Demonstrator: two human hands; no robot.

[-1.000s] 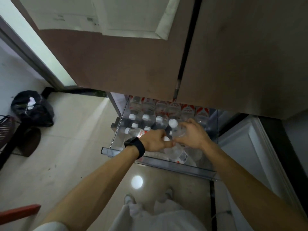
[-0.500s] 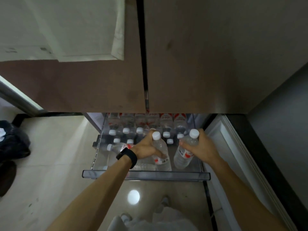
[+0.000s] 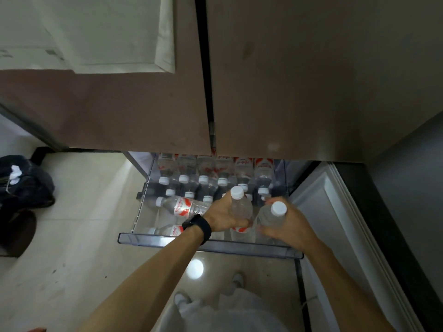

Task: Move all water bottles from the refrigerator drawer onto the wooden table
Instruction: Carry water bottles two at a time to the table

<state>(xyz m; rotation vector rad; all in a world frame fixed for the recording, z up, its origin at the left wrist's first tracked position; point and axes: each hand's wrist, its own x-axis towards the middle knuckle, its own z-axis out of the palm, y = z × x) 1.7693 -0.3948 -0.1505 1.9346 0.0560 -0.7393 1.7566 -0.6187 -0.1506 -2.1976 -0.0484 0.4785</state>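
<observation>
The clear refrigerator drawer point(image 3: 208, 245) is pulled out below the brown fridge doors and holds several water bottles with white caps and red labels. My left hand point(image 3: 224, 215), with a black watch on the wrist, grips one upright bottle point(image 3: 239, 207) over the drawer's front part. My right hand point(image 3: 288, 226) grips a second upright bottle point(image 3: 273, 215) just to the right of it. Two more bottles lie on their sides at the drawer's left: one point(image 3: 182, 206) further back, one point(image 3: 166, 230) by the front wall. The wooden table is out of view.
The brown fridge doors point(image 3: 287, 80) overhang the back of the drawer. A white open lower door point(image 3: 335, 212) stands to the right. A dark bag point(image 3: 26, 185) lies on the tiled floor at left. My feet point(image 3: 182, 299) are just before the drawer.
Both hands have lifted their bottles a little higher above the drawer since half a second ago. One second ago they were reaching down among the bottles lying at the drawer's front.
</observation>
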